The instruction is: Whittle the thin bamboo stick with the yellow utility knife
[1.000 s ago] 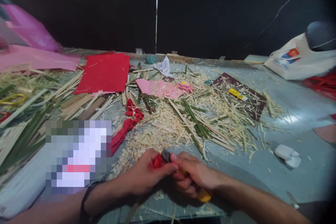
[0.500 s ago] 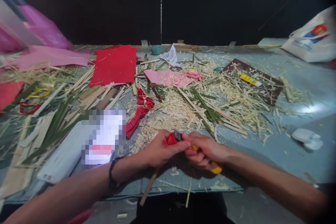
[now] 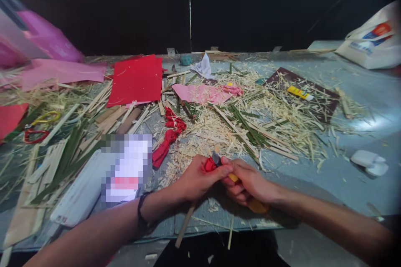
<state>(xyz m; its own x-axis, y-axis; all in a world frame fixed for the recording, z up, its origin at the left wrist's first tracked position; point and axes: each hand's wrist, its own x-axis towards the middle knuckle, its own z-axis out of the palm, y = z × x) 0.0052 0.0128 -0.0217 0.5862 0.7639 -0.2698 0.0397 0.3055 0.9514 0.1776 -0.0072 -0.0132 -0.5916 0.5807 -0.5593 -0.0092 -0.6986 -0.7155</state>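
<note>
My left hand (image 3: 199, 179) is closed around a thin bamboo strip (image 3: 185, 226), whose lower end hangs past the table's front edge and whose tip shows just beyond the fingers. A bit of red cloth (image 3: 210, 164) is bunched between the strip and my left fingers. My right hand (image 3: 246, 181) grips a knife with a yellow handle (image 3: 258, 206). Its short grey blade (image 3: 216, 158) lies against the strip beside the red cloth. The left thumb presses near the right thumb, and the two hands touch.
Shavings (image 3: 200, 142) and split strips (image 3: 250, 133) cover the table's middle. Red paper (image 3: 136, 79), a twisted red cloth (image 3: 167, 139), scissors (image 3: 37, 133), a white power bank (image 3: 78, 187) and a lit phone (image 3: 128, 171) lie leftward. A white earbud case (image 3: 369, 162) and a bag (image 3: 372, 39) are rightward.
The view has shifted slightly, so both hands appear a little further right. The grip on the strip and the knife stays the same, with the blade still by the red cloth.
</note>
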